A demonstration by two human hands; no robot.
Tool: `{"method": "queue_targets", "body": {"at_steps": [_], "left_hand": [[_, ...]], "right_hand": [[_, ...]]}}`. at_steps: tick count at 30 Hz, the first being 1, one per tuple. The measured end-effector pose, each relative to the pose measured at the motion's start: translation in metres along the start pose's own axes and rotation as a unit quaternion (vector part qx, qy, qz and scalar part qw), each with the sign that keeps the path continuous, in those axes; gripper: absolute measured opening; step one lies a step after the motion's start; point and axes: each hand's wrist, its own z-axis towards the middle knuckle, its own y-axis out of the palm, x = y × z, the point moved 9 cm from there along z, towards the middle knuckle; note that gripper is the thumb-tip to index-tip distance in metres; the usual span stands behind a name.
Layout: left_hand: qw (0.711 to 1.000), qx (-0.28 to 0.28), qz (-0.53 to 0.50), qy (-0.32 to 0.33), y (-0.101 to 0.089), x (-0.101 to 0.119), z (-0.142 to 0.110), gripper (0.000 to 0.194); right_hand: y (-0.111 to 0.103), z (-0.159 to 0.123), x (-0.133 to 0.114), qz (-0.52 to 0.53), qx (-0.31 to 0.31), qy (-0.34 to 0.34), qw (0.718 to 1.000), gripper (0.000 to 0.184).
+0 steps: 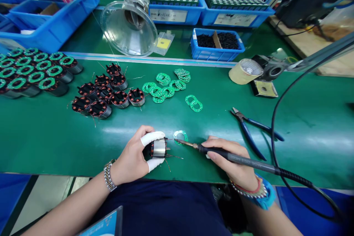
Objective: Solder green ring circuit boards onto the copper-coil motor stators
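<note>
My left hand (135,153), with white covers on two fingers, grips a motor stator (159,148) lying on its side. Thin copper wires stick out of the stator's right end. In my right hand (231,160) is a soldering iron (240,158), held like a pen and pointing left. Its tip reaches a green ring-shaped circuit board (184,140) just right of the stator; whether tip and board touch, I cannot tell. Further back lie several loose ring boards (163,91) and a group of wound stators (103,94).
Diagonal cutters (246,125) lie right of my right hand, near the iron's black cable (273,125). A clear fume hood (129,29) hangs over the far side. Stators with boards (35,70) stand at left. A solder roll (245,71) and blue bins (217,53) sit behind.
</note>
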Motion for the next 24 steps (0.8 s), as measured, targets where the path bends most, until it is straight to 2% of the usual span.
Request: {"method": "queue_targets", "body": {"at_steps": [13,24], "left_hand": [[1.0,-0.003,0.005,0.0,0.0,0.0,0.0,0.053],[1.0,-0.002,0.007,0.004,0.0,0.001,0.0,0.053]], "right_hand": [[-0.011,-0.013,0.017,0.014,0.043,0.031,0.998,0.014],[-0.011,-0.013,0.015,0.028,0.045,0.021,0.998,0.016]]}}
